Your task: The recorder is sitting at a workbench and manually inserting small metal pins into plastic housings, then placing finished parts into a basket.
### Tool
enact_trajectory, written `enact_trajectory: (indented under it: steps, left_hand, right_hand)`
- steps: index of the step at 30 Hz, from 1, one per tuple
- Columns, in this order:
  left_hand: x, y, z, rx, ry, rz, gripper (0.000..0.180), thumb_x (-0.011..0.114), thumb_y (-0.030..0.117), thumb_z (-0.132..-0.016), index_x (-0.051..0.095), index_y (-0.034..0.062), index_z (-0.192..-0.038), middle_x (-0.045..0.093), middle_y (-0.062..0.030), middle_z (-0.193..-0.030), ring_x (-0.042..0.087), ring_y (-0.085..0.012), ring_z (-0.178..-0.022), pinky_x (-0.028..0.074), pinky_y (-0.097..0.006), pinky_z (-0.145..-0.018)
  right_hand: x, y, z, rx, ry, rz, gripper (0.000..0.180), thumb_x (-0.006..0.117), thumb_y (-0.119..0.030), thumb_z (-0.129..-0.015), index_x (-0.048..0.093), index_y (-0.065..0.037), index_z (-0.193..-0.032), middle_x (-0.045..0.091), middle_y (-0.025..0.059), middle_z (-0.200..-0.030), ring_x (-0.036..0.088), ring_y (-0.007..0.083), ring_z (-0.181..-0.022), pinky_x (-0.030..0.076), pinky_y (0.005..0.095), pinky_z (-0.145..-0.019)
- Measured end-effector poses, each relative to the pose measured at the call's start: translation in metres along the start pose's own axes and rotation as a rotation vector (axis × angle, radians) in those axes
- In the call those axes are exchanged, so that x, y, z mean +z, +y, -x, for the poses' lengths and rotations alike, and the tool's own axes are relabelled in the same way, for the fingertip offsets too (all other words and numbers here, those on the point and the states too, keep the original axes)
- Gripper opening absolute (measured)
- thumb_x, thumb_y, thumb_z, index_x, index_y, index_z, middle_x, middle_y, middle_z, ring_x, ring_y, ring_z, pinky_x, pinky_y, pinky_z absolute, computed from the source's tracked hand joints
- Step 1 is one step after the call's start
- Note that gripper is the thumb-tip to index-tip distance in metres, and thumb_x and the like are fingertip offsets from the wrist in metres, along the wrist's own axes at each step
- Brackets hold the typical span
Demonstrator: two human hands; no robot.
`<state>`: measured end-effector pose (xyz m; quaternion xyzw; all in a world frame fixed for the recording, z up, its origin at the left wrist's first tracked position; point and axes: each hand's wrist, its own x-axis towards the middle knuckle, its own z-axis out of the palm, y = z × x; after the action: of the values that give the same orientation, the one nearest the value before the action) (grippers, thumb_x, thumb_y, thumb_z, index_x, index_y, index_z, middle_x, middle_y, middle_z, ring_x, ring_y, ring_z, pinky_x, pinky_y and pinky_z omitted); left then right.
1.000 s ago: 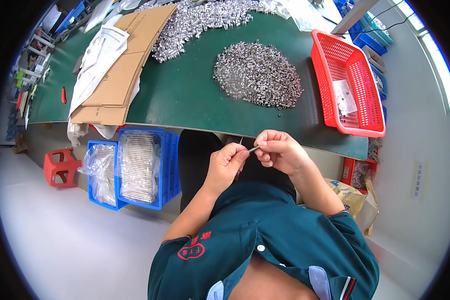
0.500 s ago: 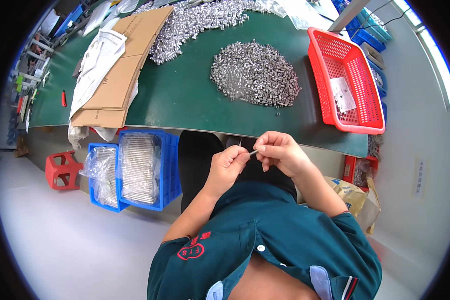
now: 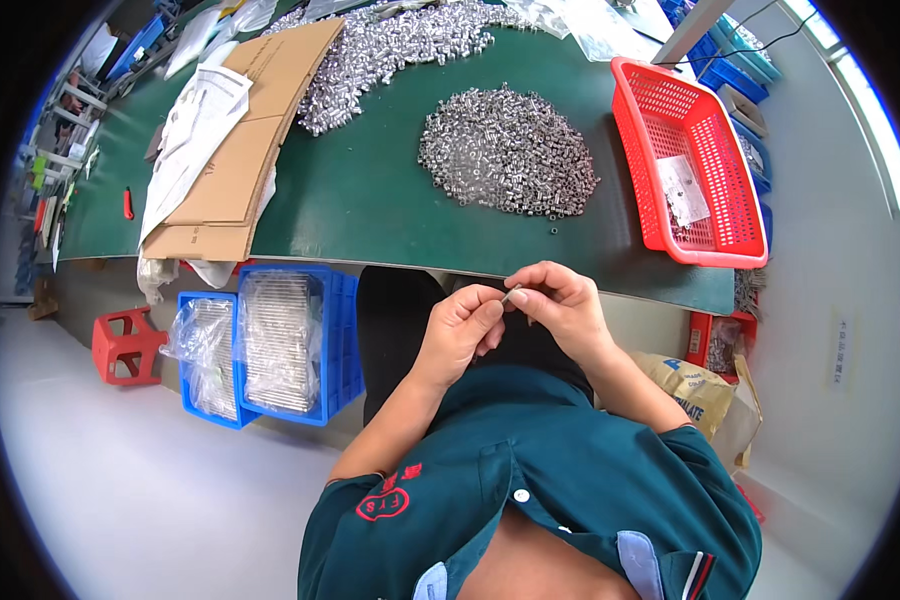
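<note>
Long green worktable (image 3: 370,190), pale grey floor (image 3: 120,480), red stool (image 3: 125,345) underneath, bright window (image 3: 865,120) at right.

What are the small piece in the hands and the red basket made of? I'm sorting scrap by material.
Small piece pinched between left hand and right hand: likely metal, silvery and shiny. Red basket: probably moulded plastic, with a uniform colour and lattice walls.

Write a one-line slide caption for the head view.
Both hands, left and right, pinch a small metal part below a green table.
</note>
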<state>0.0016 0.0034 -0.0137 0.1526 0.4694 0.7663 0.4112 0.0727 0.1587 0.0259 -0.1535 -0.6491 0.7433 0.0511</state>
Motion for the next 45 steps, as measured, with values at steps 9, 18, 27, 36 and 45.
enact_trajectory:
  steps: [9, 18, 27, 36, 45]
  left_hand:
    - [-0.005, -0.004, -0.002, -0.003, -0.023, 0.105, 0.021, 0.056, 0.022, -0.092, 0.059, 0.002, -0.095, 0.052, 0.0002, -0.06, 0.044, -0.0052, -0.05, 0.033, -0.018, -0.044]
    - [-0.005, -0.004, -0.005, 0.016, -0.009, 0.156, 0.022, 0.055, 0.022, -0.093, 0.058, 0.0001, -0.091, 0.051, -0.0004, -0.058, 0.042, -0.006, -0.049, 0.033, -0.018, -0.045]
    - [-0.006, -0.004, -0.004, 0.041, 0.034, 0.06, 0.021, 0.055, 0.021, -0.093, 0.059, 0.0007, -0.09, 0.052, 0.0001, -0.059, 0.042, -0.0044, -0.049, 0.033, -0.017, -0.044]
    - [-0.001, 0.0, -0.001, 0.014, 0.06, -0.098, 0.019, 0.054, 0.02, -0.093, 0.061, 0.0021, -0.09, 0.051, 0.0013, -0.058, 0.041, -0.0027, -0.048, 0.032, -0.017, -0.042]
    - [-0.003, 0.004, 0.004, 0.052, 0.067, -0.233, 0.019, 0.054, 0.018, -0.093, 0.06, 0.0002, -0.09, 0.052, 0.0004, -0.061, 0.044, -0.0034, -0.052, 0.035, -0.019, -0.047]
  right_hand:
    - [-0.012, -0.005, -0.004, 0.031, -0.089, -0.011, 0.021, 0.067, -0.003, -0.081, 0.063, -0.001, -0.102, 0.057, -0.0014, -0.084, 0.054, 0.0049, -0.076, 0.046, 0.0197, -0.071]
    - [-0.057, -0.001, -0.038, -0.426, 0.352, 0.932, 0.014, 0.069, -0.007, -0.074, 0.067, -0.006, -0.088, 0.062, 0.0078, -0.08, 0.062, 0.0232, -0.069, 0.05, 0.0313, -0.063]
    - [-0.041, -0.006, -0.033, -0.437, 0.292, 0.891, 0.009, 0.067, -0.006, -0.076, 0.066, -0.006, -0.086, 0.062, 0.0056, -0.077, 0.06, 0.0172, -0.067, 0.048, 0.0283, -0.06]
    - [-0.017, -0.009, -0.013, 0.126, -0.074, -0.096, 0.01, 0.062, -0.005, -0.086, 0.061, 0.002, -0.093, 0.064, 0.0052, -0.078, 0.06, 0.0078, -0.065, 0.05, 0.0203, -0.057]
    - [-0.012, -0.026, -0.007, -0.466, -0.107, 0.698, 0.007, 0.061, 0.0, -0.083, 0.06, 0.004, -0.088, 0.063, 0.0051, -0.078, 0.061, 0.01, -0.066, 0.051, 0.0222, -0.059]
